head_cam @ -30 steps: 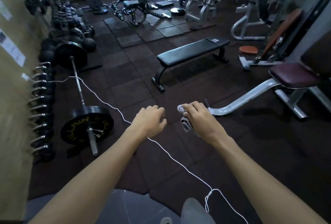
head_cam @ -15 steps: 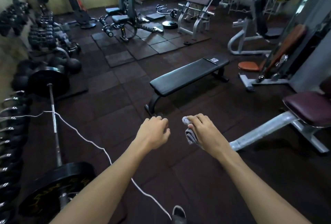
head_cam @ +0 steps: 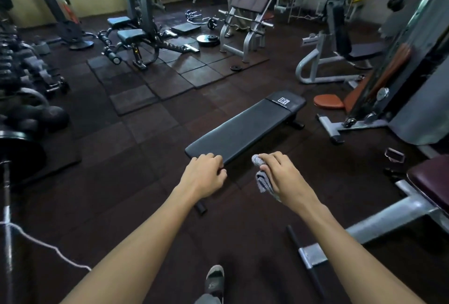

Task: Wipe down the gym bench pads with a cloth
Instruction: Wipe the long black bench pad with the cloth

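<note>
**Reaching the flat bench, cloth in hand**

Nearest the camera, one shoe [head_cam: 213,279] stood on the dark rubber floor [head_cam: 136,182] between two outstretched forearms. The left hand [head_cam: 204,175] was curled loosely shut on nothing, its knuckles in line with the near end of the bench. The right hand [head_cam: 283,177] was clamped on a bunched grey cloth [head_cam: 262,179], part of which hung below the fingers; it appeared to hover just short of the pad, though contact could not be told. Beyond the hands, the black bench pad [head_cam: 245,128] ran away to the upper right, bare along its length, with a white logo [head_cam: 284,102] at the far end.

To wipe well, the person would probably do best to spread the cloth flat under the palm, start at the near edge, and work in overlapping strokes toward the logo, perhaps steadying the bench with the free hand.
</note>
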`<state>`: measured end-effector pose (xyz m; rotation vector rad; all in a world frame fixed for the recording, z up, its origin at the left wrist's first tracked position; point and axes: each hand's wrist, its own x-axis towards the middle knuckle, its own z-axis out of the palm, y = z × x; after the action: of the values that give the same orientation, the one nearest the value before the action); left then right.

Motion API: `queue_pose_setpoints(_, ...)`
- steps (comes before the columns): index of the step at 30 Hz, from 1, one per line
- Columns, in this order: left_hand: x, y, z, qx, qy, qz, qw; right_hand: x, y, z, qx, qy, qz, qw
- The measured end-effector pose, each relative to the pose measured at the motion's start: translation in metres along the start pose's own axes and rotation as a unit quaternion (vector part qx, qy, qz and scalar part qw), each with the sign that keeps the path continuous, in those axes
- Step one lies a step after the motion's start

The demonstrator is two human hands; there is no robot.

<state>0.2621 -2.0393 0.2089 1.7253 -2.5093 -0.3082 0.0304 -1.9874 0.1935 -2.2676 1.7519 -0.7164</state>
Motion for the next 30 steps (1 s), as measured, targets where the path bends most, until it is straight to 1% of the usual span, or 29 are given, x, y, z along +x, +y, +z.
queue_pose_setpoints(5, 0.121, -0.025, -0.024, 0.018, -0.049, 0.041, 0.998, 0.110, 0.041, 0.001, 0.018, 0.021, 0.049, 0.998)
queue_pose_setpoints(9, 0.221, -0.041, -0.031, 0.018, -0.046, 0.052, 0.997, 0.199, 0.088, 0.004, 0.027, 0.031, 0.057, 0.998)
queue_pose_setpoints(12, 0.296, -0.052, -0.022, 0.006, -0.042, 0.036, 0.998, 0.266, 0.134, 0.015, 0.035, 0.012, 0.043, 0.998)
queue_pose_setpoints(17, 0.401, -0.068, -0.004, -0.033, -0.034, -0.033, 0.998, 0.375, 0.206, 0.040, 0.040, -0.047, -0.002, 0.998)
queue_pose_setpoints(21, 0.452, -0.086, 0.014, -0.083, -0.038, -0.105, 0.990, 0.447, 0.250, 0.065, 0.024, -0.100, -0.051, 0.993)
queue_pose_setpoints(25, 0.494, -0.109, 0.036, -0.126, -0.050, -0.171, 0.976, 0.506, 0.272, 0.097, 0.023, -0.136, -0.116, 0.984)
queue_pose_setpoints(27, 0.516, -0.123, 0.051, -0.136, -0.061, -0.204, 0.968, 0.533, 0.282, 0.119, 0.068, -0.161, -0.076, 0.982)
queue_pose_setpoints(30, 0.549, -0.146, 0.079, -0.137, -0.106, -0.227, 0.958, 0.569, 0.307, 0.162, 0.106, -0.170, -0.025, 0.979)
